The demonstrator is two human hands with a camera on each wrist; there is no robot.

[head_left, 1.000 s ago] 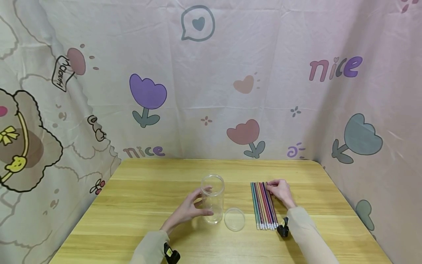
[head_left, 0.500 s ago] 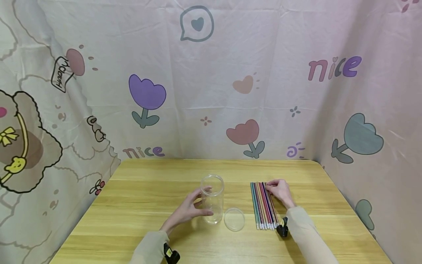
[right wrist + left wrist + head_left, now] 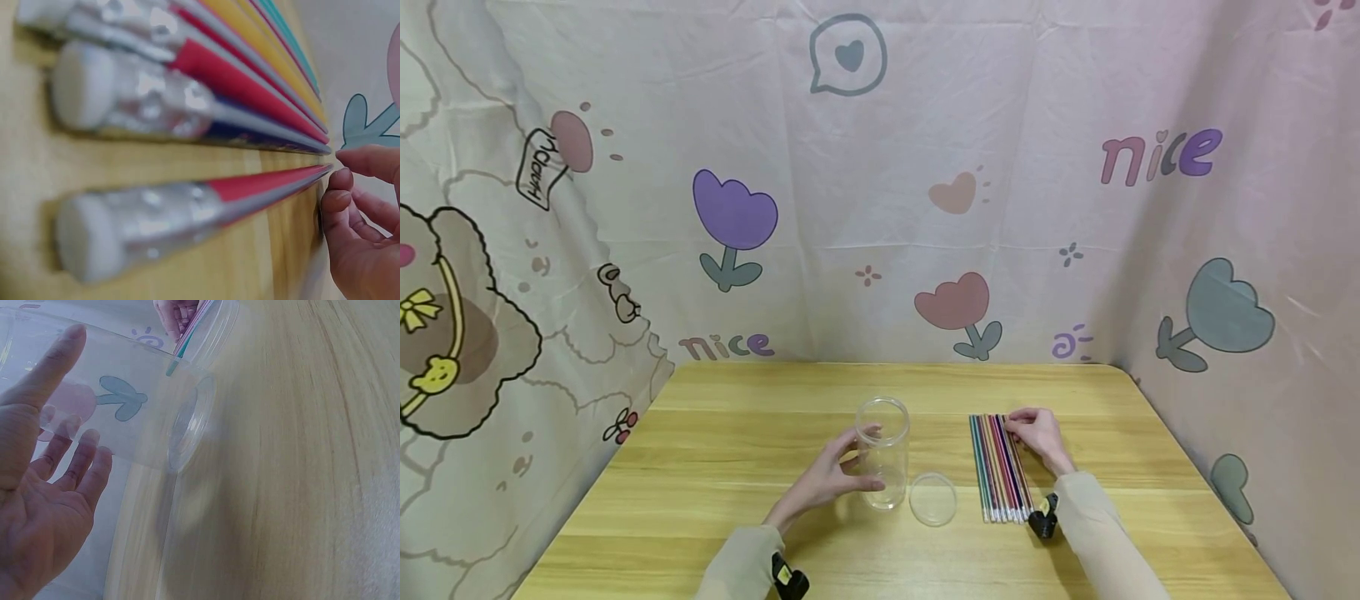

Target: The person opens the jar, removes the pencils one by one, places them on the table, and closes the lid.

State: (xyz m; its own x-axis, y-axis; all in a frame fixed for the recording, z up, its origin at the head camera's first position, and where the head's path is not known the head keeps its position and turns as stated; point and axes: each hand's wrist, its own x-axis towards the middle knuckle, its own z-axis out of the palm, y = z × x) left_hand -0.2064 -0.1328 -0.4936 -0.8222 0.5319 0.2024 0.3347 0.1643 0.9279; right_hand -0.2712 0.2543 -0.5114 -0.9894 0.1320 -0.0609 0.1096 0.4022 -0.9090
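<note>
A tall clear plastic jar (image 3: 883,467) stands upright and uncovered on the table. My left hand (image 3: 831,477) holds its side, the thumb in front and the fingers curved behind. The left wrist view shows this hand (image 3: 56,481) around the see-through wall. To the right lies a row of pencils (image 3: 996,467) in several colours, white erasers toward me. The outermost red pencil (image 3: 269,190) sits slightly apart from a dark blue one (image 3: 250,128). At its far tip my right hand (image 3: 1036,433) pinches it; in the right wrist view, thumb and fingertips (image 3: 340,178) meet there.
A round clear lid (image 3: 933,500) lies flat between the jar and the pencils. The wooden table (image 3: 737,433) ends at a printed cloth backdrop (image 3: 880,208), with more cloth along both sides. Each wrist wears a small black camera (image 3: 790,577).
</note>
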